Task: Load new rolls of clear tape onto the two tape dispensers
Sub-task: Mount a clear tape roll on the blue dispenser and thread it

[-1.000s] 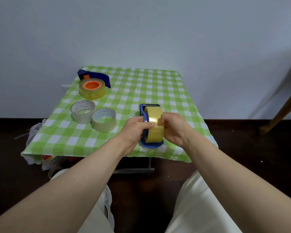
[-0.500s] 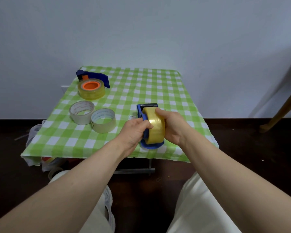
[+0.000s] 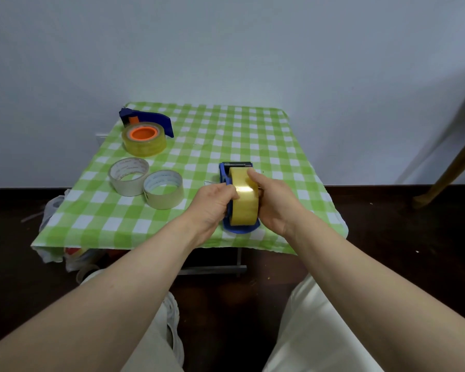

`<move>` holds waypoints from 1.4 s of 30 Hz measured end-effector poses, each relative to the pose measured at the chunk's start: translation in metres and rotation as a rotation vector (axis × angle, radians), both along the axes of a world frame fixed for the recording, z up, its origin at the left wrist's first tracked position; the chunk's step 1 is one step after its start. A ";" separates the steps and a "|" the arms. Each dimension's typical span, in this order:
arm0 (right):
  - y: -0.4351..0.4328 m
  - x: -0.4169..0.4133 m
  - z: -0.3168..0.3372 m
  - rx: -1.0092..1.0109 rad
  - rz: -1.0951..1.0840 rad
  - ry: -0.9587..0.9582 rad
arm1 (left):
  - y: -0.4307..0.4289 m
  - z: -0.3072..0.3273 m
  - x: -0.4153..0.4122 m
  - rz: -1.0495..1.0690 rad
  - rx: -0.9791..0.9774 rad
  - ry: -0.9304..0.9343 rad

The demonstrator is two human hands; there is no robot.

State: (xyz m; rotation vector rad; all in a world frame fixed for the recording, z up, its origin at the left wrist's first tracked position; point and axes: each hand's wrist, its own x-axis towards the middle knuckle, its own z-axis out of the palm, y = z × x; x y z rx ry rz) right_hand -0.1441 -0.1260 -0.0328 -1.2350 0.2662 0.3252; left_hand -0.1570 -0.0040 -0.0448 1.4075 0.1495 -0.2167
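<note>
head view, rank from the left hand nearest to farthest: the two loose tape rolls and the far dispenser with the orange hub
1. Right loose roll, just left of the left hand.
2. Left loose roll, touching the first, farther left.
3. Far dispenser, back-left corner of the table.

Plain room, likely home; exact kind could not be told. Small folding table (image 3: 293, 146) stood against bare pale wall (image 3: 226, 49), covered by green-and-white checked cloth (image 3: 212, 135). Dark floor (image 3: 387, 237) below. Plastic bags (image 3: 51, 210) lay under table's left edge. Wooden leg (image 3: 451, 167) of some furniture leaned in at right.
</note>
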 end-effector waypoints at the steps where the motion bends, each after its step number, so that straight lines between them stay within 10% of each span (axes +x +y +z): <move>1: 0.002 0.002 0.003 -0.008 -0.014 0.031 | -0.001 0.000 -0.001 -0.015 0.018 -0.009; 42: 0.001 -0.021 -0.014 0.069 0.069 -0.137 | -0.011 0.000 0.004 0.049 0.032 0.069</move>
